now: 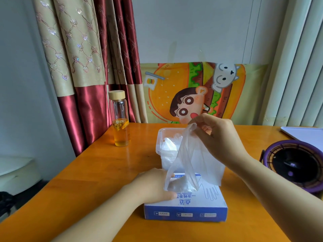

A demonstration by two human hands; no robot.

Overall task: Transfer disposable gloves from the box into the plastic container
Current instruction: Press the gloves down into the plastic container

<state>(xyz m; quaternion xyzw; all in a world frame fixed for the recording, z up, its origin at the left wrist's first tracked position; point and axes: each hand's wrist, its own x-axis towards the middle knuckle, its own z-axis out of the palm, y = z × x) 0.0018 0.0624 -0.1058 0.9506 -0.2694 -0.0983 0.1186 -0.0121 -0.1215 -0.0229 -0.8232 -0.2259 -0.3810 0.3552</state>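
Head view, one entry. Step in hand: drawing a single glove out of the box for transfer. Right hand (pixel 218 137): raised over the near side of the plastic container (pixel 163 137), thumb and fingertips pinching the top edge of a clear film glove (pixel 190 159). Glove: hangs stretched from that pinch down to the opening in the top of the box (pixel 192 210), its lower end apparently not yet free of the slot. Left hand (pixel 153 186): palm down on the left part of the box top, fingers laid flat toward the opening and partly veiled by the film, seemingly steadying the box. Box: flat, blue and white, near the front edge of the worktop (pixel 87 180), just in front of the container. Container: translucent, lid off, crumpled clear gloves already inside. Next move, by judgement: lift until the tail clears the slot, keep the box pressed down so it does not rise, then carry the glove back and drop it in the container. Writing: box top bears large blue Chinese characters, upside down to the camera and partly covered, a small line reading "Disposable Glov…", and an outline drawing of a glove; three small labels on the front face, too small to read. Also present: glass bottle (pixel 120 123) of orange liquid toward the far left corner; purple fan (pixel 295 165) at the right edge.
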